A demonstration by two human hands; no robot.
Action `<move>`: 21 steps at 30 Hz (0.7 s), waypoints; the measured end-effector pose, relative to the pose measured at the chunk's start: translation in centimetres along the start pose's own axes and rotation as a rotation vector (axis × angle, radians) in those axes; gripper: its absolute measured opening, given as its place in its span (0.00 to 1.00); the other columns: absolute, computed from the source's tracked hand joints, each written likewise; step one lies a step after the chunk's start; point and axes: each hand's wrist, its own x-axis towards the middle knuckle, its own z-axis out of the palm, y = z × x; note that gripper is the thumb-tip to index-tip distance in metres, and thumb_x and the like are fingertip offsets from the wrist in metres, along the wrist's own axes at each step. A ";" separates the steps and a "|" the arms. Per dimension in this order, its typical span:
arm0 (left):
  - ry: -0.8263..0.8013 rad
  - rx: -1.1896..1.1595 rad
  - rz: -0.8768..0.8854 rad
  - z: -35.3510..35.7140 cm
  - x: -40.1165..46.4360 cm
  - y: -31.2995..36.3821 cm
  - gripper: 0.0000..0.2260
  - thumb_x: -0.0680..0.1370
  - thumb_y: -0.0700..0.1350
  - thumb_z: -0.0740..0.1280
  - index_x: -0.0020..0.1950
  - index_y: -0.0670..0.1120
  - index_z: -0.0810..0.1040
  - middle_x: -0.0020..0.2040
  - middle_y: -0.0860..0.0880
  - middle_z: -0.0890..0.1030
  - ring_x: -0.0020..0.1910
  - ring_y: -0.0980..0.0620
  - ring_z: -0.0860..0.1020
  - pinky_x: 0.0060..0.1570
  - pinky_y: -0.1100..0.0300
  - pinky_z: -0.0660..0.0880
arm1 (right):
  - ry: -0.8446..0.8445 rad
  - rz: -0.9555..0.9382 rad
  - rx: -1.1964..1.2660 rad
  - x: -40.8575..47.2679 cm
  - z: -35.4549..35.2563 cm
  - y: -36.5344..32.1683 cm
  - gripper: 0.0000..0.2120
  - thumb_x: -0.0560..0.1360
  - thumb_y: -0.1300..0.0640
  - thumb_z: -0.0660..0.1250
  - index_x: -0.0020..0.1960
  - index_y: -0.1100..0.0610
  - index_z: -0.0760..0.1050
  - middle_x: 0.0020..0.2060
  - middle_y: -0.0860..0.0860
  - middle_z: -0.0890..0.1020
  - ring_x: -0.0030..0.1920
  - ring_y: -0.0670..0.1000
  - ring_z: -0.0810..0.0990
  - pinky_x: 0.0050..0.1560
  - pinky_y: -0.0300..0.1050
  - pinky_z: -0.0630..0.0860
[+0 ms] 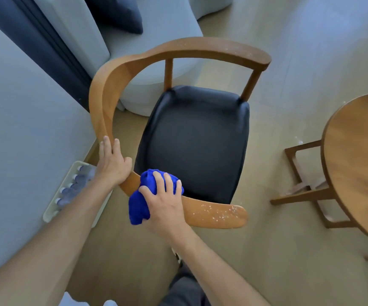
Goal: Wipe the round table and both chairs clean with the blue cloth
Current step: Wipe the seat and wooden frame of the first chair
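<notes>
While you are leaning over the wooden armchair with the curved backrest rail and the dark padded seat [196, 138], you are working on the chair part of the task, not on the table. Your right hand [167, 202] is pressing the bunched blue cloth [141, 202] onto the rail at about 6 o'clock of the seat; the fingers are curling over the cloth and holding it, and one end of the cloth is hanging down below the rail. Your left hand [112, 164] is resting on the same rail at about 8 o'clock, just beside the cloth, with the fingers lying along the wood and the thumb wrapping around the edge, so it is gripping the chair to steady it.

I am judging that the wiping of this rail is only partly done. White specks are showing on the near rail end at about 5 o'clock, right of your hand, and also on the far rail end at about 1 o'clock. The next move is calling for a stroke to the right, along the rail toward the near end, with steady pressure so the specks are going into the cloth and not onto the floor.

The round wooden table [359, 164] is standing at 3 o'clock. A tray of small bottles [72, 186] is lying at 9 o'clock by the wall.
</notes>
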 end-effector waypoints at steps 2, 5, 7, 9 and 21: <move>-0.016 0.042 0.013 0.6 -0.8 -0.4 0.29 0.82 0.49 0.56 0.79 0.48 0.45 0.79 0.48 0.40 0.78 0.46 0.42 0.71 0.40 0.56 | 0.030 -0.056 -0.020 -3.3 -0.7 3.0 0.32 0.61 0.46 0.74 0.63 0.48 0.68 0.72 0.58 0.62 0.72 0.63 0.60 0.69 0.68 0.56; -0.071 0.070 0.041 0.5 -1.0 -1.1 0.29 0.82 0.49 0.55 0.79 0.47 0.46 0.79 0.48 0.39 0.78 0.46 0.41 0.72 0.41 0.53 | 0.028 -0.096 -0.083 -7.6 -2.6 8.1 0.33 0.58 0.46 0.74 0.62 0.47 0.71 0.71 0.58 0.66 0.70 0.63 0.64 0.68 0.66 0.60; -0.090 0.080 0.062 0.1 -0.8 -1.5 0.28 0.82 0.48 0.55 0.79 0.45 0.48 0.79 0.47 0.40 0.78 0.46 0.42 0.73 0.42 0.52 | 0.036 -0.105 -0.102 -10.0 -4.0 11.2 0.31 0.57 0.48 0.74 0.60 0.49 0.74 0.69 0.59 0.69 0.68 0.63 0.68 0.66 0.64 0.64; -0.101 0.079 0.080 -0.2 -0.7 -1.6 0.27 0.83 0.48 0.55 0.79 0.44 0.49 0.79 0.47 0.40 0.78 0.46 0.42 0.74 0.43 0.51 | 0.066 -0.093 -0.079 -11.7 -5.0 13.7 0.31 0.56 0.52 0.74 0.58 0.50 0.76 0.67 0.59 0.71 0.66 0.63 0.70 0.64 0.62 0.68; -0.102 0.148 0.251 -1.1 -0.7 -3.9 0.29 0.81 0.47 0.57 0.79 0.47 0.49 0.79 0.48 0.39 0.78 0.46 0.40 0.70 0.42 0.60 | 0.075 0.250 0.241 -12.7 -5.6 12.7 0.38 0.56 0.57 0.78 0.63 0.43 0.68 0.71 0.51 0.61 0.71 0.55 0.60 0.66 0.58 0.68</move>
